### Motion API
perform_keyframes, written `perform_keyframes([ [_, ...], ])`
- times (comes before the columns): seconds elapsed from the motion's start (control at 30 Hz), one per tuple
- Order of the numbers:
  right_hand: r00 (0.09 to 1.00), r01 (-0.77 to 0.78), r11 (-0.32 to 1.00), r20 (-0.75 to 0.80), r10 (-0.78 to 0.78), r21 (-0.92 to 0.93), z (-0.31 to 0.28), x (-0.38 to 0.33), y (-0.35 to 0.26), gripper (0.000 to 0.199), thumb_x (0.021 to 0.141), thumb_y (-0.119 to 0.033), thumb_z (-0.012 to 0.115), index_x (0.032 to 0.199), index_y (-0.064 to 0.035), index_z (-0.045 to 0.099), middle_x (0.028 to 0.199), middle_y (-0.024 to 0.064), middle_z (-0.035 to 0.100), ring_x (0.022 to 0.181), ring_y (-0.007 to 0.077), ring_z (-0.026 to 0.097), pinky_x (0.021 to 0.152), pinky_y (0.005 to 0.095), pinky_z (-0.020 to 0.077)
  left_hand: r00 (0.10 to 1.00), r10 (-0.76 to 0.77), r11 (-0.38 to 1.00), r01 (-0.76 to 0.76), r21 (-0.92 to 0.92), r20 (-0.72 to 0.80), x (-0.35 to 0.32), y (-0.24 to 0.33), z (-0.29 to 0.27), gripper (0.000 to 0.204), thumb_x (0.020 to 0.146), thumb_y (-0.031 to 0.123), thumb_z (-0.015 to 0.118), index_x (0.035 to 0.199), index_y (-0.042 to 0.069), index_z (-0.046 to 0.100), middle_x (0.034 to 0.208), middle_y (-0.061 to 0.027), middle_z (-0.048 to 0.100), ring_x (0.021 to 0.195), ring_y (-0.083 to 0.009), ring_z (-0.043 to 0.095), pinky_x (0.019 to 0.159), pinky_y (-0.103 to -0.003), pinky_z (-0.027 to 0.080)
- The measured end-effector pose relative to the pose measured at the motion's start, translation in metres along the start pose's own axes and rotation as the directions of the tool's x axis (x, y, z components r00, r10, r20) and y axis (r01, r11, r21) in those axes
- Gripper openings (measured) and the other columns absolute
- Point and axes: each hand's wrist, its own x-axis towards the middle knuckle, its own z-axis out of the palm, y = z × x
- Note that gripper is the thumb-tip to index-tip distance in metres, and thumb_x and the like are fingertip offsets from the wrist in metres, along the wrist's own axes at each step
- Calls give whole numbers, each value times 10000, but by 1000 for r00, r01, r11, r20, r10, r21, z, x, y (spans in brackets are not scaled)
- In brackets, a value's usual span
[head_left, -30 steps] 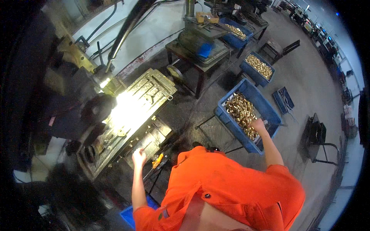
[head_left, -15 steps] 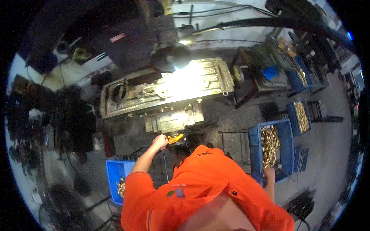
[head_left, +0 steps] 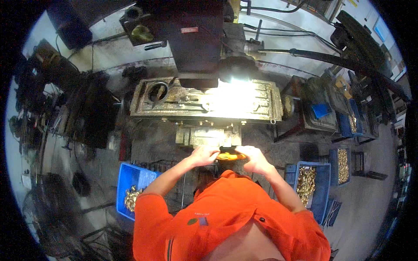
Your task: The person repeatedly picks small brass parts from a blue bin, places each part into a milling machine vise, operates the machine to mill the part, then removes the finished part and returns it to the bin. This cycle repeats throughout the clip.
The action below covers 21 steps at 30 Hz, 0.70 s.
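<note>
A yellow curved piece (head_left: 230, 156), its exact kind too blurred to tell, is in front of the machine's lower block, close to my body. My left hand (head_left: 204, 155) is closed around its left end. At the right end, my right hand (head_left: 254, 160) has its fingers and thumb closed on it; whether a small part is also inside that hand is hidden. Behind both hands lies the machine's long metal bed (head_left: 174, 111), with slots and brightly lit in the middle. Shiny brass-coloured parts (head_left: 305, 182) fill part of the blue bin (head_left: 326, 187) on my right.
To my left, another blue bin (head_left: 146, 175) holds a smaller heap of brass-coloured parts (head_left: 132, 198). A further bin of parts (head_left: 343, 165) stands beyond the right one. Dark machine housing (head_left: 196, 48) overhangs the bed, and a metal bench (head_left: 320, 124) carries a blue item.
My right hand has left the right-hand bin of brass parts and come to the yellow piece. My left hand stays at that piece's left end. The whole view has turned and shifted.
</note>
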Motion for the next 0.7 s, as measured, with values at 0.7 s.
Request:
perform_keyframes([
  [0.7, 947, -322, 905, -98, 307, -279, 1, 111, 19, 262, 629, -268, 561, 653, -12, 610, 659, 188, 597, 617, 311, 594, 584, 389, 470, 888, -450, 634, 391, -668, 93, -50, -100, -15, 180, 764, 55, 547, 922, -22, 586, 559, 4, 530, 424, -70, 486, 425, -235, 423],
])
